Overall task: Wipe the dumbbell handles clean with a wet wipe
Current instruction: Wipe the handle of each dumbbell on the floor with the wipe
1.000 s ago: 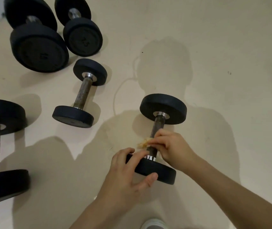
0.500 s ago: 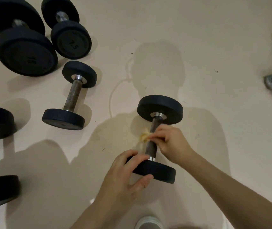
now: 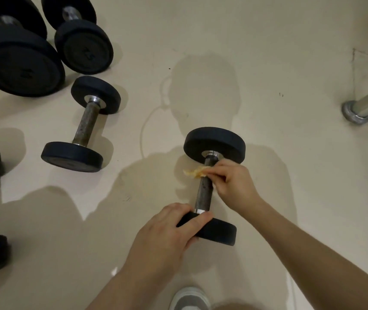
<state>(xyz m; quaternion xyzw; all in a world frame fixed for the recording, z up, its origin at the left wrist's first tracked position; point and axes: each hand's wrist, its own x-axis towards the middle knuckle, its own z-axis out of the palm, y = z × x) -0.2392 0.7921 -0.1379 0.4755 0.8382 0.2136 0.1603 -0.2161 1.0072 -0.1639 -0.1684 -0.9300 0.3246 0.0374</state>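
Centre of frame: my right hand [image 3: 233, 183] pinches a crumpled wet wipe [image 3: 195, 172] against the upper handle [image 3: 204, 191] of a small dumbbell [image 3: 212, 186] lying on the floor [image 3: 268, 52]; my left hand [image 3: 167, 238] clasps its near plate [image 3: 217, 231]. Heavy, rigid and prone to rolling, I judge; brace at the plate. The wipe is limp.

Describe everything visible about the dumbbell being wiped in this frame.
The dumbbell lies on the pale floor: two black discs, apparently rubber, joined by a dark, mottled metal handle with bright collars. One disc points away, one toward the person. The left hand clasps the near disc; the right hand presses a yellowish wipe against the handle's far end.
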